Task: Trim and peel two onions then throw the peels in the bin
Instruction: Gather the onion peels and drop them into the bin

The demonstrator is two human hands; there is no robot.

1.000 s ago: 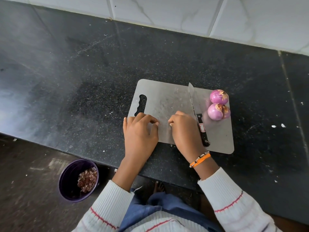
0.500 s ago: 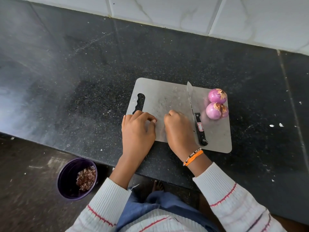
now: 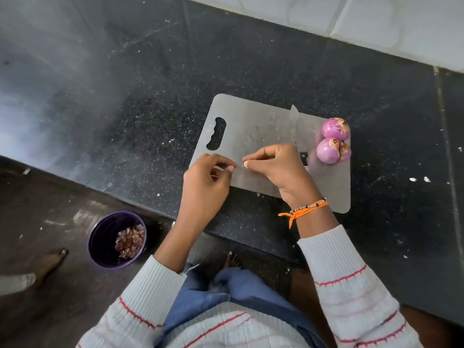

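Head view | two onions (image 3: 334, 140) peeled, glossy purple, touching | left hand (image 3: 204, 182), right hand (image 3: 278, 169) fingers curled; pinching anything: cannot tell

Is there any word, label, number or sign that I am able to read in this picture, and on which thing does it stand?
None can be read.
Knife: its handle bears a small sticker, almost wholly hidden by the right hand; no text shows.
Board, onions, bin, counter: no writing visible.
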